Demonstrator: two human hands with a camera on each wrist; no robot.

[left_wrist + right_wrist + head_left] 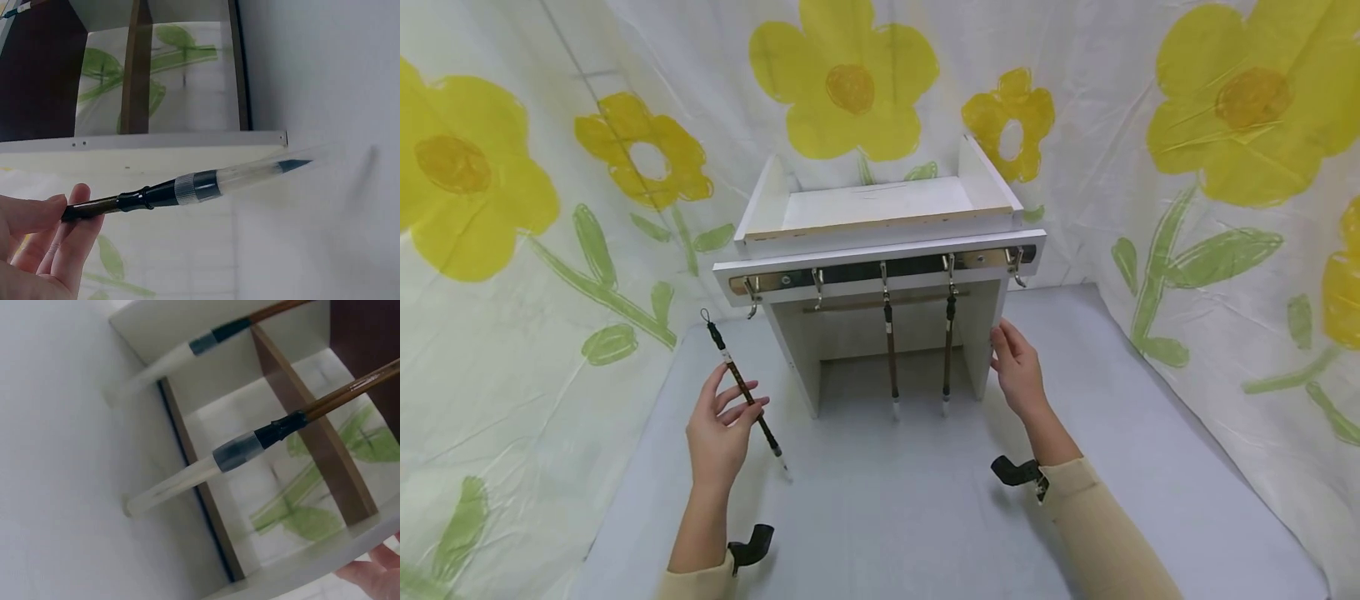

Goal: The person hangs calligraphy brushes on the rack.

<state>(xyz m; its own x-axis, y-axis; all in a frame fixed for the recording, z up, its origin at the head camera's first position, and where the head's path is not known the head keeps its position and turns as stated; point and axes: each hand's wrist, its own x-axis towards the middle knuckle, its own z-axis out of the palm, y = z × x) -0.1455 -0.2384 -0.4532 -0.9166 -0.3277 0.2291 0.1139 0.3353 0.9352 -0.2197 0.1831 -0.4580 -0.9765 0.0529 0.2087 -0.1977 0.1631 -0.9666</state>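
Note:
My left hand (721, 429) pinches a calligraphy brush (743, 390) by its dark handle, left of a white shelf rack (880, 244). The brush slants, its hanging loop up and its tip down toward the table. In the left wrist view a clear sleeve surrounds the dark-tipped bristles (294, 165). My right hand (1019, 371) holds the edge of the rack's right side panel (988, 342). Two more brushes hang from the hooks, one at the middle hook (884, 271) and one at the hook right of it; their sleeved tips (175, 484) show in the right wrist view.
A metal strip with several hooks (818, 287) runs along the rack's front; the two left hooks and the far right hook (1017, 267) bear nothing. A light grey table surface (880, 517) lies beneath. Flower-printed cloth (1075, 125) surrounds it at the back and sides.

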